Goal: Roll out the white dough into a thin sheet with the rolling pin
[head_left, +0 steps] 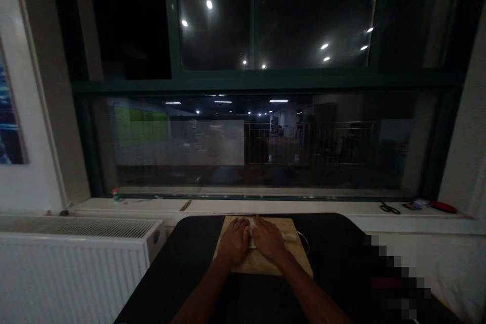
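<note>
Pale cylindrical roll [290, 237] on a light-brown rectangular wooden board [258, 265], partly hidden by your right hand [269, 237], your left hand [236, 238] close beside, both backs up, whether clamped you cannot tell, smooth black table [182, 259] beneath.

From above the near end of the black table [192, 250], the head camera faces forward, to the window [243, 81] beyond it.

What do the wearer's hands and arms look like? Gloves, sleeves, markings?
Bare, five-fingered left hand and right hand, without gloves. Both slim, tapering forearms are uncovered to the frame's bottom edge; no sleeves, watch or cables show. Too dim to make out small markings.
</note>
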A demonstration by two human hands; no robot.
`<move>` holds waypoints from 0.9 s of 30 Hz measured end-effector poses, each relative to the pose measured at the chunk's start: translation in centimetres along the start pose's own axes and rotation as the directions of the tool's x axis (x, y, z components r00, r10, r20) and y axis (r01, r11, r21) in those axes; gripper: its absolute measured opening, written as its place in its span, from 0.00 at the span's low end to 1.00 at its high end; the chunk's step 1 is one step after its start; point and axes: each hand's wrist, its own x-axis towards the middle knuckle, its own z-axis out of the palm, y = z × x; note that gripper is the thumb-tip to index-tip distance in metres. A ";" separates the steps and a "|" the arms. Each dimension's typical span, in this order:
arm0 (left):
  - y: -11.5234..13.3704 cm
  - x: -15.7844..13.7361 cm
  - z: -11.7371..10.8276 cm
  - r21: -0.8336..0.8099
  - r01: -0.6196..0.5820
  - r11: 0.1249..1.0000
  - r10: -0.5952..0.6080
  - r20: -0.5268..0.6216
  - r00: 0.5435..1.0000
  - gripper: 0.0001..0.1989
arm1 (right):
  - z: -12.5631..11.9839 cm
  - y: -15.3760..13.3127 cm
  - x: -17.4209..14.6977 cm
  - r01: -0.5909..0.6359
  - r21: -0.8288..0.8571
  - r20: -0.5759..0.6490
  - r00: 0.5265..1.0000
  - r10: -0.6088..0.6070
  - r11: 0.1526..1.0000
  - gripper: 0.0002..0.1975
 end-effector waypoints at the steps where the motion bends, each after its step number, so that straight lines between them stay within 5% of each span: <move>1: 0.1 -0.7 -0.1 -0.018 0.007 1.000 -0.007 -0.011 1.000 0.26 | -0.3 0.5 -0.5 0.033 -0.006 -0.008 0.999 -0.033 0.999 0.24; 10: 0.9 -4.2 -0.9 -0.182 0.077 0.980 -0.094 -0.090 0.991 0.20 | -2.0 3.5 -4.4 -0.011 -0.240 -0.146 0.989 -0.025 0.971 0.24; 16: 1.3 -4.2 -0.4 -0.099 0.139 0.985 -0.150 -0.119 0.981 0.21 | -1.1 3.5 -2.4 -0.028 -0.322 -0.100 0.995 -0.005 0.946 0.19; 27: 0.0 -0.5 1.0 0.028 0.111 0.993 -0.111 0.009 0.994 0.27 | -0.3 4.7 0.6 -0.037 -0.244 -0.104 0.994 0.012 0.969 0.21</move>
